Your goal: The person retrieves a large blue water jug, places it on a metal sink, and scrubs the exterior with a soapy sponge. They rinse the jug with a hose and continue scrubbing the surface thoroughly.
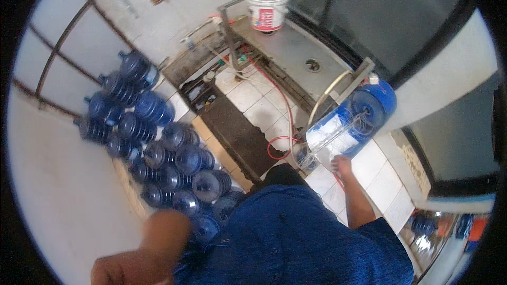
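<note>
Because the left hand [127,269] is blurred, I cannot tell from here whether its fingers are loose or curled around something; hold it clear of the blue water jugs [174,177], which stand in close rows near it. Next to the right comes a dark platform [232,132] beside the floor tiles, then the metal tabletop [288,50], carrying a white bucket [264,10] at its far end. A red hose [289,111] runs below the tabletop and loops low down; check its position so that neither foot nor arm catches it. Farther right, the right hand [340,164] is at the near end of thin pale strands [338,136] that reach across the blue drum [388,95]; whether it grips them or merely touches them cannot be made out. The step in hand appears to be handling these strands. To do it well, take hold close to the end, draw evenly along their length, and avoid snagging them on the drum or the hose. The strands lie just ahead of the right hand and well apart from the left, on the opposite side of the body.
</note>
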Motion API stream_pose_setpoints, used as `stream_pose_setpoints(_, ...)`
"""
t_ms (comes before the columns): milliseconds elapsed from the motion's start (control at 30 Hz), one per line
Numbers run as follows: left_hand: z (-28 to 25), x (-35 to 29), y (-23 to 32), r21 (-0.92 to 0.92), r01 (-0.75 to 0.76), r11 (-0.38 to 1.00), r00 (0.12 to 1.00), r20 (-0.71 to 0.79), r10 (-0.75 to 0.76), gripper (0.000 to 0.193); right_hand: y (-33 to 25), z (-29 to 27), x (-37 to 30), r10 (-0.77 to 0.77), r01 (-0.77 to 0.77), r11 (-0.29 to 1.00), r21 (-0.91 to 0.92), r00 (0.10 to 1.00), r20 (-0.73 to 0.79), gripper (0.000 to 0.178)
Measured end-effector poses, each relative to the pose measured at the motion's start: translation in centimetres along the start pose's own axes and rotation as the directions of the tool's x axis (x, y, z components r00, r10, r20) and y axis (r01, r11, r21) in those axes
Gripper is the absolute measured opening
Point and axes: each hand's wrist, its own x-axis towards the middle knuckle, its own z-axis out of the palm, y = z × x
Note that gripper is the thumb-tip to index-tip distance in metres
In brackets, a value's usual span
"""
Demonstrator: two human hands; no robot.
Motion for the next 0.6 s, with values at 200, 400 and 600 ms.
stream_pose_setpoints(200,-2.7,-9.0,-18.2,-0.173,0.363,0.915,0.837,-0.37,-0.402,0.034,-13.7,-3.6,10.4,-0.434,0.477,0.878,0.047,0.833,-0.344,0.026)
stream_pose_setpoints(400,0.0,-25.5,-42.4,0.402,0.798,0.449,0.487,0.01,-0.874,0.026,-25.5,-3.8,22.8,-0.666,0.507,0.739,-0.443,0.45,-0.595,0.041)
stream_pose_setpoints(600,4.1,-39.9,-59.9,0.68,0.553,0.481,0.253,0.413,-0.875,0.05,-28.9,-1.1,26.8,-0.559,0.142,0.804,-0.577,0.511,-0.653,0.046)
